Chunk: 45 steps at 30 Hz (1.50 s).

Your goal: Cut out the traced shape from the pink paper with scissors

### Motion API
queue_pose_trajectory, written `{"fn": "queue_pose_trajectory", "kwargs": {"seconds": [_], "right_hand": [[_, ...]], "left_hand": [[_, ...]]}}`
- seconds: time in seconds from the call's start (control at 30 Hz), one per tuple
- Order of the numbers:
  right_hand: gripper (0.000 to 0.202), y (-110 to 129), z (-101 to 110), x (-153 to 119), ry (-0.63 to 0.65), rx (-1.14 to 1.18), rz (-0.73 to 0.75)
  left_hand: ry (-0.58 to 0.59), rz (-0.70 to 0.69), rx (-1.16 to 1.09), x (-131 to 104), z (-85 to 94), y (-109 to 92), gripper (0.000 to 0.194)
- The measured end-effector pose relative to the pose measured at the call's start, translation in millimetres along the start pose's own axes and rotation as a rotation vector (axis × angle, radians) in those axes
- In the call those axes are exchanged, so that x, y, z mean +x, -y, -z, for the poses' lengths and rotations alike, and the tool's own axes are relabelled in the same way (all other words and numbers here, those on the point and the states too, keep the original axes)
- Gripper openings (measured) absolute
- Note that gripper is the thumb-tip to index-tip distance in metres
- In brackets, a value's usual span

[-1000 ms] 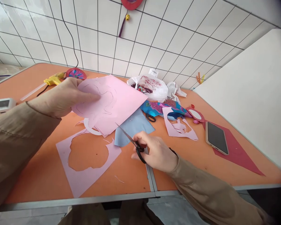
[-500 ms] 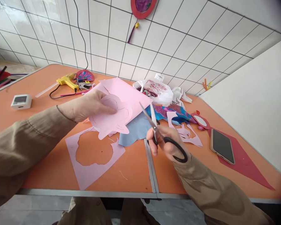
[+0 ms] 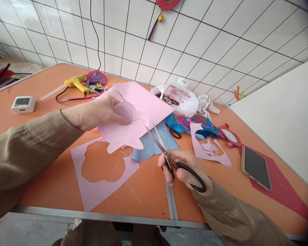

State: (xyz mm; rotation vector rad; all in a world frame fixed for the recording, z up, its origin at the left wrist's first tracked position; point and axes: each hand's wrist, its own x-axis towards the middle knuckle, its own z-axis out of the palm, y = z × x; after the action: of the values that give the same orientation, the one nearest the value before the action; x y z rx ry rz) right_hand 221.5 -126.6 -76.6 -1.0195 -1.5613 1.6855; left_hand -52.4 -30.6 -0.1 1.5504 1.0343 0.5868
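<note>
Found left hand (image 3: 99, 113) closed in a pinch on the pink cut-out (image 3: 124, 132) at its upper left side, with thumb laid across the line-marked face; cannot see the fingers behind; noted most of the cut-out projecting right of and below the grip, over the orange table (image 3: 151, 194); found right hand (image 3: 187, 163) curled about the handles of the scissors (image 3: 165, 154), with blades parted towards the cut-out's right edge; cannot tell whether tips touch; noted larger pink sheet (image 3: 154, 102) behind.
</note>
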Motion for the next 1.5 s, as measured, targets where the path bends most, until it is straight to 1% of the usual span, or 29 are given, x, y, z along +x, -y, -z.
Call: {"fn": "queue_pose_trajectory", "kwargs": {"seconds": [0.23, 0.47, 0.53, 0.67, 0.73, 0.8, 0.9, 0.97, 1.03, 1.07, 1.1, 1.17, 1.2, 1.3, 1.37, 1.5], "right_hand": [[0.055, -1, 0, 3, 0.029, -0.007, -0.029], [0.056, -2, -1, 2, -0.005, 0.044, -0.04], [0.057, 0, -4, 1, -0.032, 0.04, -0.05], [0.066, 3, -13, -1, -0.164, -0.016, -0.082], [0.067, 1, -16, -1, -0.172, -0.004, -0.076], [0.066, -2, -16, -1, -0.164, 0.014, -0.05], [0.063, -6, -11, 0, -0.142, 0.026, -0.006], [0.06, -7, -6, 2, -0.065, 0.044, 0.005], [0.057, -7, -3, 4, 0.049, 0.055, -0.013], [0.056, -7, -3, 4, 0.049, 0.045, -0.019], [0.056, -6, -4, 3, -0.019, 0.027, -0.011], [0.058, -5, -5, 2, -0.115, 0.008, -0.002], [0.059, -4, -6, 2, -0.128, 0.013, -0.006], [0.055, -3, -3, 2, -0.017, 0.05, -0.038], [0.053, -4, -1, 3, 0.029, 0.056, -0.031], [0.056, -7, 2, 5, 0.014, 0.046, 0.002]], "left_hand": [[0.042, -0.003, -0.002, 7, 5.5, 11, 0.013], [0.091, -0.04, -0.07, 6, 5.1, 8, 0.006], [0.103, -0.034, -0.073, 5, 5.9, 7, 0.005], [0.132, -0.012, -0.091, 5, 7.8, 7, 0.007], [0.139, -0.012, -0.093, 5, 8.6, 7, 0.008], [0.142, -0.005, -0.083, 6, 9.3, 8, 0.01], [0.139, 0.016, -0.062, 7, 10.6, 9, 0.015], [0.136, 0.007, -0.058, 8, 11.2, 11, 0.015], [0.136, -0.023, -0.073, 9, 11.4, 12, 0.012], [0.136, -0.035, -0.081, 10, 11.4, 13, 0.01], [0.137, -0.04, -0.087, 10, 11.3, 14, 0.008], [0.143, -0.028, -0.083, 11, 11.0, 15, 0.004], [0.148, -0.016, -0.076, 11, 10.8, 15, 0.005], [0.15, -0.005, -0.074, 11, 9.9, 16, 0.01], [0.136, -0.006, -0.091, 12, 8.9, 17, 0.013], [0.063, 0.051, -0.14, 12, 7.0, 16, 0.011]]}}
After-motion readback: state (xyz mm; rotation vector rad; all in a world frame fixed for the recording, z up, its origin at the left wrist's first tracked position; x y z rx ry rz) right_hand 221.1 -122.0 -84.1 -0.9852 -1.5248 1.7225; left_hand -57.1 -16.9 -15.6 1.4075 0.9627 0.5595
